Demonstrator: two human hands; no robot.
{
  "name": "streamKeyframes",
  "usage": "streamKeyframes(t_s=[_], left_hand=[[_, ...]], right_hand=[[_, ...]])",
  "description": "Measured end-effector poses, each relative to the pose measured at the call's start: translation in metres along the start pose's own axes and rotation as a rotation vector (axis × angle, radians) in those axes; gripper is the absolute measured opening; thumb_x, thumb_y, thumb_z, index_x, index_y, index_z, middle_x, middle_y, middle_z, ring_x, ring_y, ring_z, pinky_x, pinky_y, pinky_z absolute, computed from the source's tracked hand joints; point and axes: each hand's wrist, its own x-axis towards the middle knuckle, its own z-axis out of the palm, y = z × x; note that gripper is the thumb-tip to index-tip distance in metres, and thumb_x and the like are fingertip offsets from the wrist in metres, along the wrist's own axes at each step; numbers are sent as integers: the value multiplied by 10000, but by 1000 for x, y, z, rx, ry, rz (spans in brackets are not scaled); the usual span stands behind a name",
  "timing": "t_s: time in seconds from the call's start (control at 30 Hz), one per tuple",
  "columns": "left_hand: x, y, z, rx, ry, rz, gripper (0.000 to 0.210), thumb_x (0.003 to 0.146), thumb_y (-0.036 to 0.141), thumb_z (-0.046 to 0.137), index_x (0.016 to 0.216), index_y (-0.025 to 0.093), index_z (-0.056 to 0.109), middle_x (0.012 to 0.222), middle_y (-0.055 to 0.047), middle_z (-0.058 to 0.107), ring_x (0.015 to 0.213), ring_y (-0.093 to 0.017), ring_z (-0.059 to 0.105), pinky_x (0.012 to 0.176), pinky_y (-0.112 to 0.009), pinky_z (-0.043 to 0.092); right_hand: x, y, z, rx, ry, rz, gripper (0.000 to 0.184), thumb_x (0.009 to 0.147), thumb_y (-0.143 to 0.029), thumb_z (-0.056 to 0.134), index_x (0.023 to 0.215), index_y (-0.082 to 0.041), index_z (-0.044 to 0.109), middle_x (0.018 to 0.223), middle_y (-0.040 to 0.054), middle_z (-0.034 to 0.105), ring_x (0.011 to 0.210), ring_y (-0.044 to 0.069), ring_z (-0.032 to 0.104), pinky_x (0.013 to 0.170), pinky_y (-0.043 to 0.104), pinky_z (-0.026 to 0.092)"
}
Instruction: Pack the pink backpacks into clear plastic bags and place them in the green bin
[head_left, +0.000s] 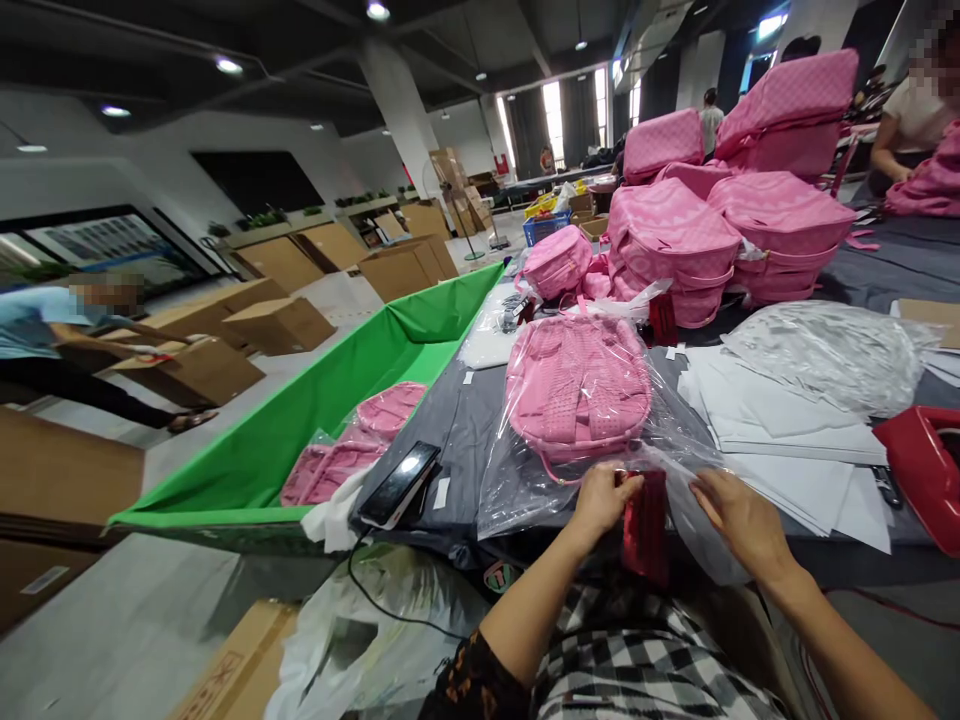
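Note:
A pink backpack lies in a clear plastic bag on the dark-covered table, its straps facing up. At the table's front edge, my left hand is closed in a pinch at the top of a flat, dark red, shiny piece whose kind I cannot make out. My right hand is closed on a whitish plastic bag beside the red piece. Where this plastic meets the bag around the backpack is unclear. A similar red piece lies behind the backpack.
Pink backpacks are piled at the back. White sheets, a heap of clear plastic and a red object lie right. Left are a phone and a green bin with pink bags. One person bends over cartons; another sits far right.

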Motion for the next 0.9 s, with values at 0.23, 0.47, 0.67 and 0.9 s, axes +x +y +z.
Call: streamKeyframes(t_s=[0.23,0.47,0.67,0.9], left_hand=[[-27,14,44,-231,-109,-23,259,984,316,502,776,200,605,680,0,622,669,-170,608,647,-271,455],[-22,-5,49,108,-90,391,307,1023,197,446,1263,182,636,1200,-112,706,1080,-219,679,971,-355,551],[31,15,24,631,-239,1117,332,1019,217,549,1341,242,625,1436,-95,616,1398,-267,492,1149,-419,411],[57,18,42,829,-602,1335,213,987,149,592,821,192,719,753,-43,741,717,-173,674,719,-290,510]], right_hand=[[-37,-19,21,153,-125,-75,282,1045,-332,358,944,-257,610,755,26,750,675,223,747,519,265,409],[-62,-14,43,72,73,-43,332,1031,-318,398,1277,-216,596,972,73,778,689,212,746,518,276,457],[-76,-20,45,-212,70,-112,409,908,-84,494,1239,-237,678,788,18,662,473,103,596,422,233,279],[-121,-25,44,-38,159,-243,532,942,-38,383,1420,-173,573,870,39,699,511,106,616,490,211,438]])
